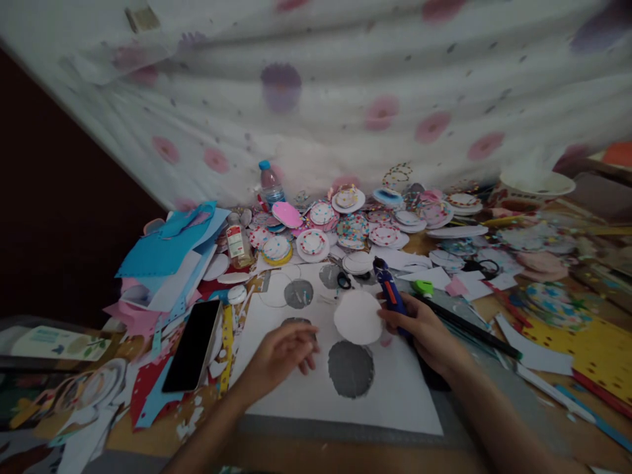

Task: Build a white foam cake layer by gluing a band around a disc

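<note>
In my right hand [419, 329] is a blue utility knife [395, 296] with a red strip and a dark tip, pointing away from me. A white paper disc [359, 318] meets my right fingertips along its right edge; whether they pinch it, I cannot tell. My left hand [286, 352] hovers over the sheet with loosely curled fingers apart, holding nothing. Beneath both hands lies a white paper sheet [395, 401] with several round holes cut through it, showing grey. One hole [351, 368] sits just below the disc. Pencilled circles mark the sheet's upper left.
Decorated discs [313, 243] crowd the back, beside a blue-capped bottle [270, 181] and a small glass bottle [237, 243]. A phone [192, 345] lies left, near blue sheets [162, 250]. Scissors [344, 281], a long black stick [474, 326] and yellow sheets [587, 349] lie around.
</note>
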Demonstrator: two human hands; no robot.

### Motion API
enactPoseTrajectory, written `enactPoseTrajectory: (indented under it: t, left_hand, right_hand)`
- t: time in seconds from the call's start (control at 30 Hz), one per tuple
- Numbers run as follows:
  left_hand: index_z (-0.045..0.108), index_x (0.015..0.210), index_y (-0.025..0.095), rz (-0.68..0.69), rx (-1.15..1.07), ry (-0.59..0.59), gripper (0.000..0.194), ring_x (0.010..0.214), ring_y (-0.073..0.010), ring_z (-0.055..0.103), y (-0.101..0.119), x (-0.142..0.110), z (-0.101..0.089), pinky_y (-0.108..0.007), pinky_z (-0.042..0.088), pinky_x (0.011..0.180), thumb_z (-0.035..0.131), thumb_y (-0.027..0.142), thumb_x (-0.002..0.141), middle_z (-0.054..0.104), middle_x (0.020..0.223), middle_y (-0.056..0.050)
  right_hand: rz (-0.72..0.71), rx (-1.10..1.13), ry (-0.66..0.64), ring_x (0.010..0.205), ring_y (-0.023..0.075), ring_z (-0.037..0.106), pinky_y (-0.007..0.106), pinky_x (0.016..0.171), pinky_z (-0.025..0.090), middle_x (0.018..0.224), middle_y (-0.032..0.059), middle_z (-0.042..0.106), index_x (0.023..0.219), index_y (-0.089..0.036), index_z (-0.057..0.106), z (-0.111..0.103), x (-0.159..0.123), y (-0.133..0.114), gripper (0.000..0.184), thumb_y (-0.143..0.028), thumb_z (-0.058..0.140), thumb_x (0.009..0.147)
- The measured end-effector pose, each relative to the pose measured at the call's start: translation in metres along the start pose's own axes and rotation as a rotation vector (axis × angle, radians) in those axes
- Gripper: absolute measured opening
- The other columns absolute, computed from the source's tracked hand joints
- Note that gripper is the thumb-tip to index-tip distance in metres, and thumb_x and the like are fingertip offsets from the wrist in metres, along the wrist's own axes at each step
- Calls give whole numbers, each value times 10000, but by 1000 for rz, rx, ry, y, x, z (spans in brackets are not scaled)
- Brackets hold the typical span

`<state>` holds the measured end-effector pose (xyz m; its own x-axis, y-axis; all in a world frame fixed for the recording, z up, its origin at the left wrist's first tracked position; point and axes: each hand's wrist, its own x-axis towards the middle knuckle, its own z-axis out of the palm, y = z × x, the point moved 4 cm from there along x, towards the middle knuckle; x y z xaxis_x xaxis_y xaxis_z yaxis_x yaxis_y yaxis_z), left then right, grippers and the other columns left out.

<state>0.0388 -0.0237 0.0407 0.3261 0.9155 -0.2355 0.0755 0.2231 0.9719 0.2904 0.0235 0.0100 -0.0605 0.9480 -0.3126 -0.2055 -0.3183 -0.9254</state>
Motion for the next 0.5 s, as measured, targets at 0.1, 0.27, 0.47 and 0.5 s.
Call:
enactPoseTrajectory:
  t: [0.1, 0.27, 0.47, 0.5]
  left_hand:
    - [523, 1206, 206, -69, -336, -291, 680, 885, -229, 659, -2, 15, 35, -375, 532, 754, 777, 501, 648, 605, 1109, -128]
    - [463, 1278, 225, -124, -561, -542, 792, 1022, -305, 629, -2, 34, 56, -431, 492, 840, 789, 522, 620, 609, 1195, -130]
    - [438, 1301, 242, -70, -591, -565, 840, 1040, -337, 612, -9, 35, 53, -405, 492, 798, 822, 473, 590, 645, 1145, -101]
    - [437, 1301, 245, -53, -600, -554, 847, 1046, -336, 609, -11, 34, 50, -405, 493, 798, 826, 469, 583, 640, 1149, -102]
  right_hand:
    - [-8, -20, -88, 529, 104, 427, 233, 472, 333, 625, -30, 529, 840, -174, 621, 6, -8, -4, 345, -312, 813, 589]
    - [3, -108, -184, 485, 70, 371, 206, 439, 269, 615, -51, 496, 889, -169, 617, 19, -21, -13, 381, -347, 810, 613]
    - [-61, -169, -163, 524, 91, 421, 211, 468, 340, 681, -23, 561, 916, -174, 625, 29, -17, -21, 377, -361, 786, 631]
    - [-96, -174, -131, 543, 100, 442, 216, 483, 362, 716, -14, 580, 928, -181, 622, 28, -13, -22, 378, -363, 776, 635]
